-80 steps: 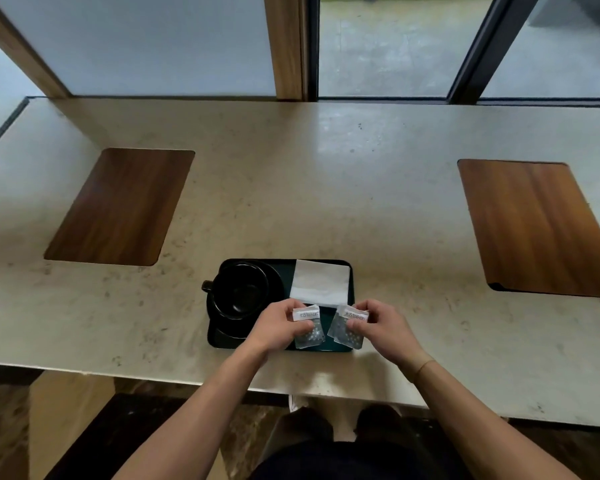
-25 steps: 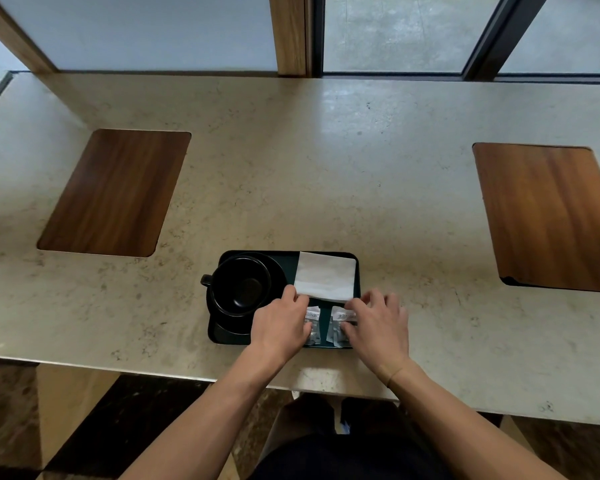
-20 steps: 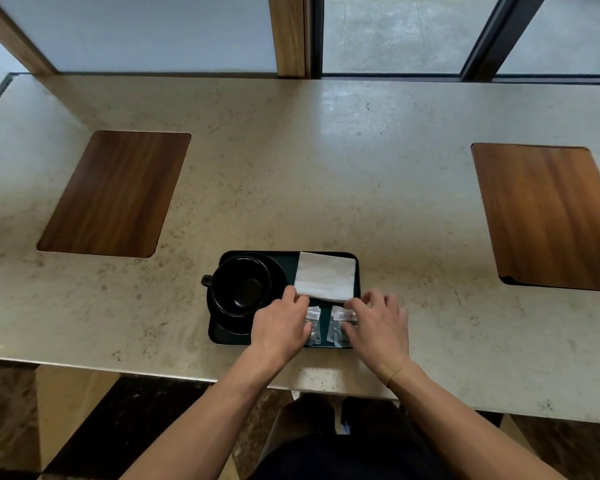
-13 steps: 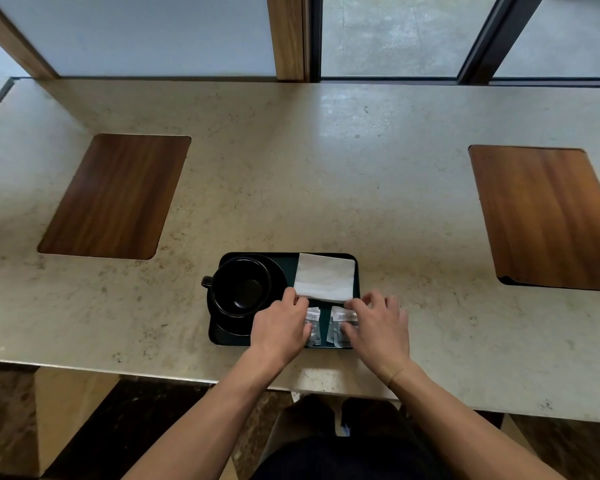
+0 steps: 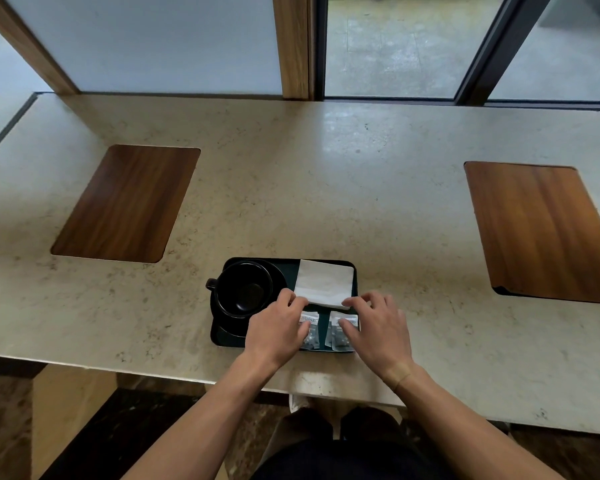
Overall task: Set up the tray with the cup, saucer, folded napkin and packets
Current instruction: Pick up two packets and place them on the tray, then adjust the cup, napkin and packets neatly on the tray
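The stone counter (image 5: 326, 188) is being used as the work surface, and the dark rectangular tray (image 5: 290, 265) is being kept near its front edge, between two wooden inlays (image 5: 127, 202) set well apart to either side. On the left part of the tray the black saucer (image 5: 279, 277) is being occupied by the black cup (image 5: 243, 289), whose handle is pointing left. The white folded napkin (image 5: 324, 282) is lying in the tray's far right part. In the near right part two small clear packets are being laid side by side, just apart from each other: the left packet (image 5: 310, 329) and the right packet (image 5: 340, 332).

The left hand (image 5: 278, 332) is being rested over the left packet with its fingers loosely bent; whether the packet is being pinched or only pressed cannot be told. The right hand (image 5: 378, 329) is being laid over the right packet with fingers spread and nearly straight, and it appears to be pressing rather than gripping.

The task is judged to be almost finished: every named item is already being carried by the tray. Only a final straightening of the packets and the lifting away of both hands seems to be left.

A white label strip with dark print is being shown along the top of each packet, but the lettering is too small and blurred to be read.
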`<state>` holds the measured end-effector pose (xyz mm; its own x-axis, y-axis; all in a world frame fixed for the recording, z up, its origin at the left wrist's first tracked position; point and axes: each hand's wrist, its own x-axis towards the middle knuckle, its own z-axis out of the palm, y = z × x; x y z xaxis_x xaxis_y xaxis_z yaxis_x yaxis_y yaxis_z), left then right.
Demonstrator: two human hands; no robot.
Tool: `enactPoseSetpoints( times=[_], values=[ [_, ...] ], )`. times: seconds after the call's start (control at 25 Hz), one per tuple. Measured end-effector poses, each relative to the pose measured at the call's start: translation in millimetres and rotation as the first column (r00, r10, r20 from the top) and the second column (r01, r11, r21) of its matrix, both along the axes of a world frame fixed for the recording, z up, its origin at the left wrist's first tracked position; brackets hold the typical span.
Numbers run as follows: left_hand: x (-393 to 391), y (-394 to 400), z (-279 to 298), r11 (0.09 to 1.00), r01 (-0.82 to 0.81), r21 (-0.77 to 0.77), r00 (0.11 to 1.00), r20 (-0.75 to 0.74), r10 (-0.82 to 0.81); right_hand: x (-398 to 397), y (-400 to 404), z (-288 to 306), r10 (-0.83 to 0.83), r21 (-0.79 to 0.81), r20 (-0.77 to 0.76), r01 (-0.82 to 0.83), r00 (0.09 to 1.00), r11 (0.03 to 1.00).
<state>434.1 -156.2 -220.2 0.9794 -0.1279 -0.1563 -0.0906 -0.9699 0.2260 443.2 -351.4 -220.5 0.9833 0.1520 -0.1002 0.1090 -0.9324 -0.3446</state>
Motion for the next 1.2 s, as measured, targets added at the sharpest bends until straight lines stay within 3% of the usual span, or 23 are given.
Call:
enactPoseSetpoints(
  times=[0.36,0.72,0.92,1.2],
  values=[
    [-17,9,30,0.992,-0.082,-0.096,0.971,0.217,0.101,16,-19,27,0.188,0.034,0.127,-0.193,0.974,0.981],
    [-57,55,54,0.942,-0.301,-0.150,0.903,0.273,0.332,27,5,36,0.391,0.033,0.134,-0.399,0.911,0.917],
    [-65,100,48,0.912,-0.367,-0.182,0.884,0.236,0.403,27,32,32,0.357,0.019,0.160,-0.365,0.920,0.931],
    [-44,170,29,0.942,-0.248,-0.224,0.939,0.183,0.291,18,75,22,0.201,-0.008,0.174,-0.203,0.964,0.979]
  ],
)
